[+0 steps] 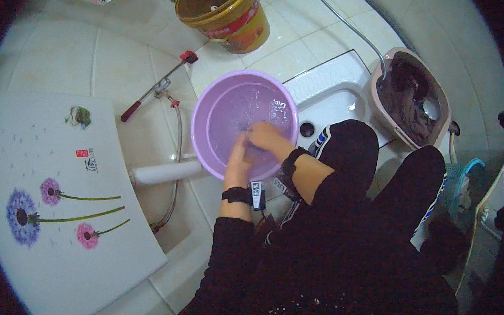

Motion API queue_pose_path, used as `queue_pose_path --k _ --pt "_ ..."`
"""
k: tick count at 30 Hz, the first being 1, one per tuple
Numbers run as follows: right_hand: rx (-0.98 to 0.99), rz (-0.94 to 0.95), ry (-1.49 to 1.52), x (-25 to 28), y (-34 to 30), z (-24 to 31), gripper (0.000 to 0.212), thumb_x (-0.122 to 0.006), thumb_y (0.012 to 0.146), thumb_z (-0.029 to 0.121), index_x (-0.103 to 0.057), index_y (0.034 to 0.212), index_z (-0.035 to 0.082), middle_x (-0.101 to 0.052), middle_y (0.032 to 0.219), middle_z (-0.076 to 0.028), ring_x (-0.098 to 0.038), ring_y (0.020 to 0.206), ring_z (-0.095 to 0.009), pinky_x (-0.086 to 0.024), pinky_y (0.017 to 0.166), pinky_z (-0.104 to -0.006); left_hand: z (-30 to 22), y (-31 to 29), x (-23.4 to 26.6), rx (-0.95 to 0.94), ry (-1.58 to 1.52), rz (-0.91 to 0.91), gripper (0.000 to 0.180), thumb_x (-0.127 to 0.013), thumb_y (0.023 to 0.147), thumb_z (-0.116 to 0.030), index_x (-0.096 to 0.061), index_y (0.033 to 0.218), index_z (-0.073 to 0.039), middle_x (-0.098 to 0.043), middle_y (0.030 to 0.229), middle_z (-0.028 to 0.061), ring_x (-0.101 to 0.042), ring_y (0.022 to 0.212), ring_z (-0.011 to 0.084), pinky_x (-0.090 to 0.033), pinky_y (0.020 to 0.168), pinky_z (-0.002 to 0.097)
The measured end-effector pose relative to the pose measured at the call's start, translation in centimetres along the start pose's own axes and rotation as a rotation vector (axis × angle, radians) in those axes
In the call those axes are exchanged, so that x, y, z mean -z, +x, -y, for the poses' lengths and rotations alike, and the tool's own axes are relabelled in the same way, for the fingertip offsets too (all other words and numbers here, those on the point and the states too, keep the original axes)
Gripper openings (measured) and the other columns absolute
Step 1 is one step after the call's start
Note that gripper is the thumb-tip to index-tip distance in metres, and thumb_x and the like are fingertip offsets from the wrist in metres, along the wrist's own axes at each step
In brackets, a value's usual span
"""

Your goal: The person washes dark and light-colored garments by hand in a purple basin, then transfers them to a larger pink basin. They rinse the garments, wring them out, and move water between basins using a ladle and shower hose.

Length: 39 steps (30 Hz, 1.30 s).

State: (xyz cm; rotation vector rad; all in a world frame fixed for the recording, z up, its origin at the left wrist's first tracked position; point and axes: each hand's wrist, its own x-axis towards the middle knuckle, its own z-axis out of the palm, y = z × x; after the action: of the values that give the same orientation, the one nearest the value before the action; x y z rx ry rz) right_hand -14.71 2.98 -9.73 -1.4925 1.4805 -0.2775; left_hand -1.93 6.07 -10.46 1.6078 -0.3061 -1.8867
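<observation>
A round purple basin [201, 146] with water in it stands on the tiled floor. My left hand [239, 155] reaches into it from below, its fingers bunched close to the other hand. From the right comes my right hand [266, 137], its fingers curled in at the water near the basin's middle. The two hands meet there, and a small dark spot shows between the fingertips. What they hold, if anything, is too small and blurred to name. Black straps with small devices sit round both wrists.
A yellow bucket [254, 33] stands beyond the basin. A squat toilet [339, 93] lies to the right, then a pale tub [400, 133] with dark cloth in liquid and a hose. At left are a flowered white panel [61, 163], a white pipe [164, 172] and a tap lever [149, 99].
</observation>
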Motion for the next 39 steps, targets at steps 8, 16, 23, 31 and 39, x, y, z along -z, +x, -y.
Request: queue_pose_path --k 8,16,23,31,39 --pt "0.231 -0.007 0.188 -0.6 -2.7 4.3 0.044 -0.051 0.087 0.037 -0.067 0.103 0.000 -0.066 0.103 -0.029 -0.064 0.099 -0.043 -0.049 0.090 -0.0479 1.7 1.3 3.6 -0.613 0.369 0.174 0.035 -0.048 0.097 -0.035 -0.054 0.119 -0.009 -0.061 0.114 0.0115 -0.058 0.100 0.0286 -0.049 0.086 0.0440" --pt "0.067 -0.143 0.040 0.7 -4.0 5.3 0.037 -0.050 0.092 0.033 -0.066 0.104 0.001 -0.067 0.100 -0.026 -0.067 0.093 -0.041 -0.052 0.083 -0.0499 0.5 -3.3 -1.1 -0.252 -0.232 0.100 0.034 -0.055 0.097 -0.033 -0.055 0.119 -0.007 -0.063 0.111 0.0067 -0.061 0.097 0.0218 -0.051 0.081 0.0362" --pt "-0.004 -0.297 -0.114 2.0 -2.3 1.9 0.031 -0.050 0.093 0.030 -0.063 0.104 0.005 -0.069 0.095 -0.023 -0.067 0.090 -0.042 -0.053 0.078 -0.0515 -0.3 -1.1 -1.7 -0.111 -0.269 -0.067 0.026 -0.059 0.091 -0.033 -0.061 0.105 -0.011 -0.065 0.095 0.0040 -0.066 0.084 0.0227 -0.055 0.073 0.0400" --pt "-0.039 -0.459 -0.108 0.4 -0.7 -0.4 0.028 -0.055 0.093 0.030 -0.063 0.112 0.011 -0.063 0.110 -0.013 -0.060 0.109 -0.035 -0.048 0.088 -0.0508 -3.4 -3.1 0.8 -0.275 0.358 -0.398 0.059 -0.064 0.086 -0.039 -0.048 0.137 -0.015 -0.047 0.141 0.0071 -0.044 0.124 0.0245 -0.039 0.092 0.0469" --pt "0.006 0.085 -0.301 -0.6 -1.5 -1.1 0.029 -0.052 0.091 0.022 -0.070 0.111 0.010 -0.067 0.117 -0.015 -0.065 0.107 -0.032 -0.046 0.090 -0.0536 0.7 1.8 1.3 0.006 0.194 -0.107 0.069 -0.056 0.091 -0.051 -0.037 0.146 -0.014 -0.035 0.149 0.0160 -0.032 0.135 0.0407 -0.029 0.100 0.0674"
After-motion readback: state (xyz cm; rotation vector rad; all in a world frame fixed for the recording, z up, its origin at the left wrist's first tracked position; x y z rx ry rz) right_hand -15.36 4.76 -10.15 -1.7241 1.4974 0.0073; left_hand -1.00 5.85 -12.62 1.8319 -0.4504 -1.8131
